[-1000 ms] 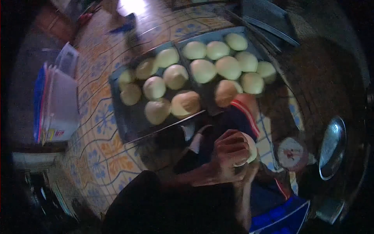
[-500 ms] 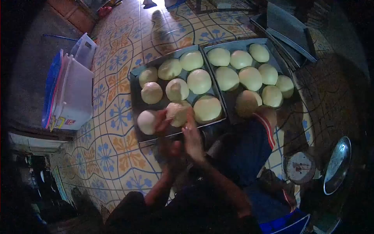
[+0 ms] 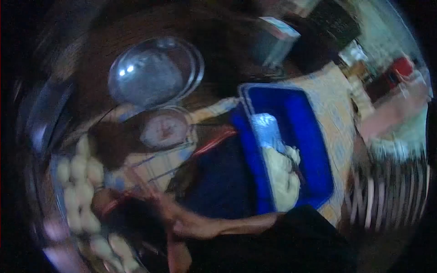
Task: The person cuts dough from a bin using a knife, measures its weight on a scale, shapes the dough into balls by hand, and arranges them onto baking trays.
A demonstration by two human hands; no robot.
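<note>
My right hand reaches in from the right at the lower middle, its fingers blurred but seemingly stretched out and apart, with nothing visible in it. Below it, a blurred part of my left hand shows; its fingers cannot be made out. Pale dough balls lie in a tray at the left. A blue bin at the right of centre holds a lump of dough and a shiny light-blue object. Between tray and bin stands a round scale with a pale top.
A shiny round metal basin lies beyond the scale. Farther back is a grey box-like container. A red object is at the upper right, above a slatted rack. Patterned floor tiles show beside the bin.
The view has swung to the right, so the trays have shifted to the left edge and the blue bin is now in full view. My hands have come away from the dough ball between them.
</note>
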